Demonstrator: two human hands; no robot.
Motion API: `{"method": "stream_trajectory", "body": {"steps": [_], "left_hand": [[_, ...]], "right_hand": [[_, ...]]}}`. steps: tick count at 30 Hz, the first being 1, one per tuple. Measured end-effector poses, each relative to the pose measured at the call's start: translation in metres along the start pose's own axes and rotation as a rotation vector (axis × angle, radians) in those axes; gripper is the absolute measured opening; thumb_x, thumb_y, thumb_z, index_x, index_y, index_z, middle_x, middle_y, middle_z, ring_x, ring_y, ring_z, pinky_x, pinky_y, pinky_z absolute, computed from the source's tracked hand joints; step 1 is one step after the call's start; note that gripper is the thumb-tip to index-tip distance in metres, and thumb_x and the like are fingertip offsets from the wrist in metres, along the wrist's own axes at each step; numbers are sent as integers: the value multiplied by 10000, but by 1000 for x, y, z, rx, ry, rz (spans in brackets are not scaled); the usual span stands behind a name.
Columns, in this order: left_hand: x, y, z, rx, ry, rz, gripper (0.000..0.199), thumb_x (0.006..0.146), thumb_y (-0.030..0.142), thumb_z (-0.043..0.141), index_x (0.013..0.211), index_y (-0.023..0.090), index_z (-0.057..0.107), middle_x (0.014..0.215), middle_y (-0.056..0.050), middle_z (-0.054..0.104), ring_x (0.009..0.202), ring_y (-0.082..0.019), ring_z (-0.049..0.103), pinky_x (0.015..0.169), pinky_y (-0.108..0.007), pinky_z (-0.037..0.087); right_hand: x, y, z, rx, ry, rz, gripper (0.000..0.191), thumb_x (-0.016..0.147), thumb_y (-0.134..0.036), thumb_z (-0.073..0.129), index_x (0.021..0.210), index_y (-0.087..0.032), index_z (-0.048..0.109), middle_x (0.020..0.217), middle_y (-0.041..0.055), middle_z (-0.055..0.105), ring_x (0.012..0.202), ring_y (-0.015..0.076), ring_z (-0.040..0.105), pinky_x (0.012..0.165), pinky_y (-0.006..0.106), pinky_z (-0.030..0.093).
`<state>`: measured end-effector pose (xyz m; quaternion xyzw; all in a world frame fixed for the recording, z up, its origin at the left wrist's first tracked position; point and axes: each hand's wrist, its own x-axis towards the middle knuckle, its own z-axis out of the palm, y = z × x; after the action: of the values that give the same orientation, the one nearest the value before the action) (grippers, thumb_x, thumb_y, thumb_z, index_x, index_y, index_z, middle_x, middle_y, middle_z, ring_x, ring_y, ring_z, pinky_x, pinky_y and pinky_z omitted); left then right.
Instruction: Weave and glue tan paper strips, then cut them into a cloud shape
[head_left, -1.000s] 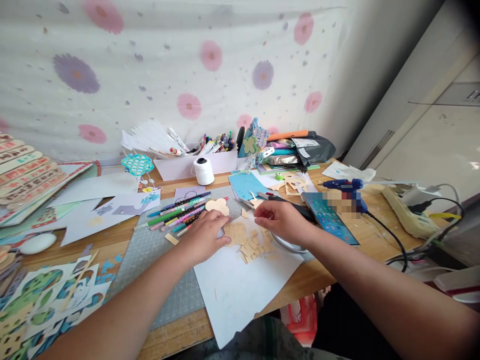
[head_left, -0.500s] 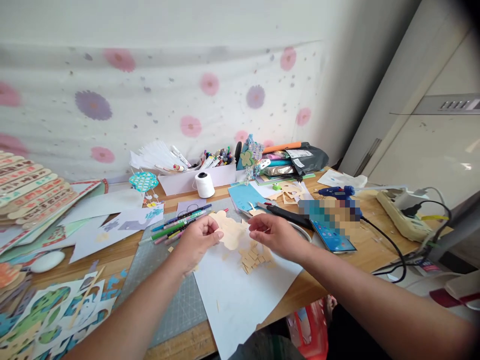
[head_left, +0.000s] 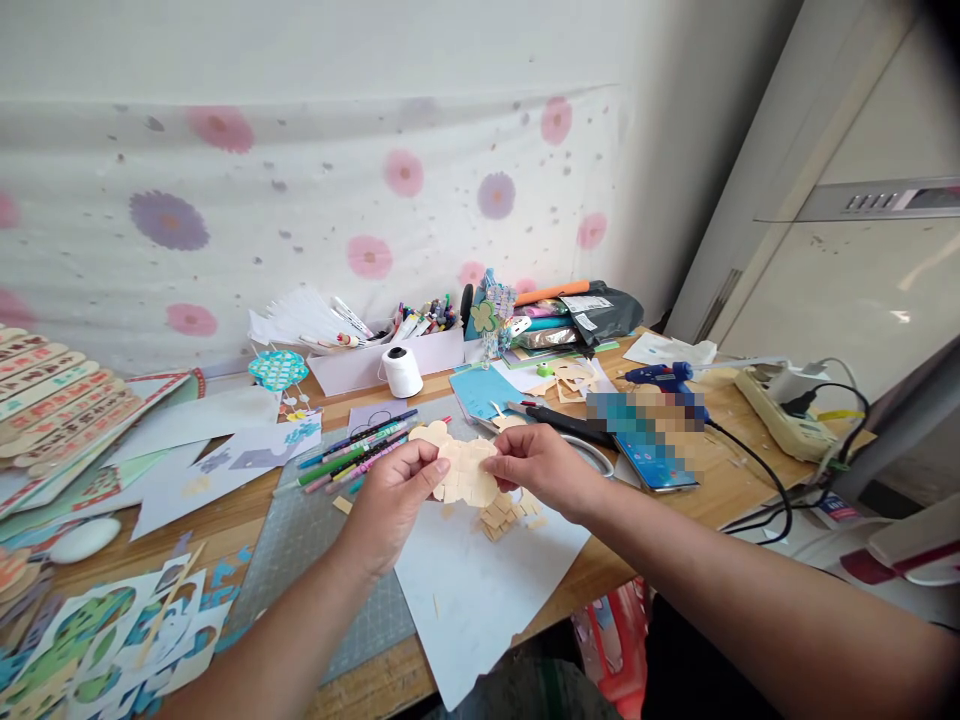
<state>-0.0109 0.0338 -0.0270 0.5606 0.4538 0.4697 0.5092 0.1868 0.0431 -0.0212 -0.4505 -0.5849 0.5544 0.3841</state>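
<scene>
A cream paper cutout (head_left: 463, 474) with a wavy outline and small squares on its face is held up above a white sheet (head_left: 480, 590). My left hand (head_left: 394, 495) pinches its left edge between thumb and fingers. On the right edge, my right hand (head_left: 536, 468) is closed on the same cutout. Just behind and below it, a small pile of cream paper squares (head_left: 504, 515) lies on the white sheet. Part of the cutout's edges is hidden by my fingers.
Colored pens (head_left: 352, 452) lie on the grey cutting mat (head_left: 300, 570). A thread spool (head_left: 402, 372) stands behind. To the right are a phone (head_left: 654, 455), a blue glue gun (head_left: 660, 374) and a power strip (head_left: 795, 420). Paper scraps (head_left: 112, 640) cover the left front.
My right hand has moved slightly left and now grips the cutout's right edge. The cutout has turned, so its squares show more. The camera view has shifted a little.
</scene>
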Motion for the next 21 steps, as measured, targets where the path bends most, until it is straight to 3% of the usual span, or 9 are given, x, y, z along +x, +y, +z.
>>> {"method": "stream_trajectory", "body": {"steps": [9,12,14,18,21], "left_hand": [[-1,2,3,-38,18,-33,287,694,392,739,607,181,565,586,35,506,568,-118,457,544,-243,388],[-2,1,4,-41,41,-23,286,714,390,727,607,183,561,582,37,510,566,-119,468,548,-243,394],[-3,1,5,-39,41,-14,274,726,379,724,611,182,572,582,38,512,566,-118,472,552,-243,395],[-5,3,6,-42,5,8,189,727,336,741,814,186,665,695,15,615,657,-137,542,608,-251,421],[-5,3,5,-43,1,26,211,735,312,740,899,195,675,763,5,655,715,-142,564,645,-250,428]], "right_hand": [[3,3,-1,-31,-20,-31,219,740,-312,684,611,-193,553,551,-20,570,500,109,482,528,254,408],[4,6,-1,-57,8,-118,159,723,-308,700,793,-197,610,682,-16,582,596,125,517,572,260,417],[3,7,1,-75,26,-185,253,724,-279,694,958,-212,625,724,-31,550,622,124,499,583,258,404],[2,7,5,-115,44,-244,215,750,-237,652,962,-208,662,647,-56,452,579,115,419,552,260,347],[1,7,7,-134,37,-247,188,749,-229,650,929,-193,693,655,-43,477,589,119,425,556,265,348]]}}
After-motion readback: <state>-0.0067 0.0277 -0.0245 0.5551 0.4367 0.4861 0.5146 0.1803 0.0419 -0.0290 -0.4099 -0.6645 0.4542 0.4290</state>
